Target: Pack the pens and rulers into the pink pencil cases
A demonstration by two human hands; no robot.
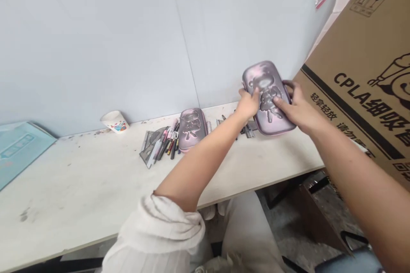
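Note:
Both my hands hold a pink-grey hard pencil case [267, 94] with a raised cartoon figure, lifted above the far right part of the white table [80, 192]. My left hand [248, 103] grips its left edge, fingers curled round it. My right hand [296, 106] grips its right side, thumb pressed on the lid. A second, matching pencil case [191, 129] lies flat on the table near the wall. Beside that one lies a pile of pens and rulers [162, 145]. A few more pens [246, 130] lie under the held case.
A paper cup [114, 121] lies on its side by the wall at the left. A light blue box [19, 149] sits at the table's left end. A big brown cardboard box [368, 72] stands at the right. My knees show below the table edge.

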